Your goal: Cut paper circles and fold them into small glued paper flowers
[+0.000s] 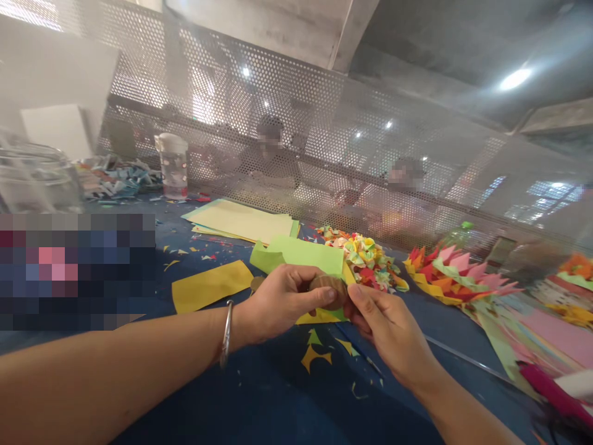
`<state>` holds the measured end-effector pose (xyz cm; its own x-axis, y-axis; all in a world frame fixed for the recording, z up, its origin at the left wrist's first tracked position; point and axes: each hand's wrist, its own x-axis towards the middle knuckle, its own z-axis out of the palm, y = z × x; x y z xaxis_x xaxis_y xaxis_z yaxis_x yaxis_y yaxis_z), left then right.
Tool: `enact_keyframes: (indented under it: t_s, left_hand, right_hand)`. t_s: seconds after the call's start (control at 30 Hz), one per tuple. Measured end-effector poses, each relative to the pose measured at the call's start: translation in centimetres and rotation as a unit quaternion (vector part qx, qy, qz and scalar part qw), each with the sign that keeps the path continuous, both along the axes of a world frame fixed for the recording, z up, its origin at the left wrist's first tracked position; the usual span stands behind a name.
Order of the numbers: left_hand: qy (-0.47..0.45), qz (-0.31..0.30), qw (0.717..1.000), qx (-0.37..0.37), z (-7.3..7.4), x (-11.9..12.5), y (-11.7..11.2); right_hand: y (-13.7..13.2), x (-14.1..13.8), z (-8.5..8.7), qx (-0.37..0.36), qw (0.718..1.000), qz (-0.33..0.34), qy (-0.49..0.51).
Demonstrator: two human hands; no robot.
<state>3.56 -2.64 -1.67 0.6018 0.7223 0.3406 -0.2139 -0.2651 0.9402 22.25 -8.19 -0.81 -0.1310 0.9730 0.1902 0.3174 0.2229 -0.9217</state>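
Observation:
My left hand (280,303), a silver bangle at its wrist, is closed on a round brown disc (334,285), the thumb pressed across its face. Behind the disc stands a bright green sheet of paper (310,252). My right hand (386,324) pinches the edge of a yellow paper piece (348,273) right beside the disc. How the sheets and disc lie together is partly hidden by my fingers. To the left lies a loose yellow paper strip (210,287). Cut yellow scraps (316,358) rest on the dark blue table below my hands.
Stacked pale paper sheets (241,221) lie behind. A heap of small colourful paper pieces (365,256) and folded paper petals (456,272) sit to the right. A bottle (172,170) and a clear jug (39,179) stand back left. Beyond a perforated screen (222,93) are people.

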Motion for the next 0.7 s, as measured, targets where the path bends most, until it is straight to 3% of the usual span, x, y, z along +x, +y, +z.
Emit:
enact_keyframes:
  t_s: [0.33, 0.57, 0.7]
  left_hand:
    - [-0.060, -0.047, 0.997, 0.017, 0.11, 0.05, 0.13]
    - [-0.033, -0.018, 0.998, 0.056, -0.13, -0.12, 0.34]
    - [0.003, -0.029, 0.999, 0.030, -0.18, -0.28, 0.26]
  right_hand:
    - [0.08, 0.42, 0.07, 0.024, 0.999, -0.004, -0.046]
    - [0.06, 0.49, 0.28, 0.033, 0.997, -0.010, -0.071]
    - [-0.09, 0.62, 0.32, 0.035, 0.996, -0.007, -0.083]
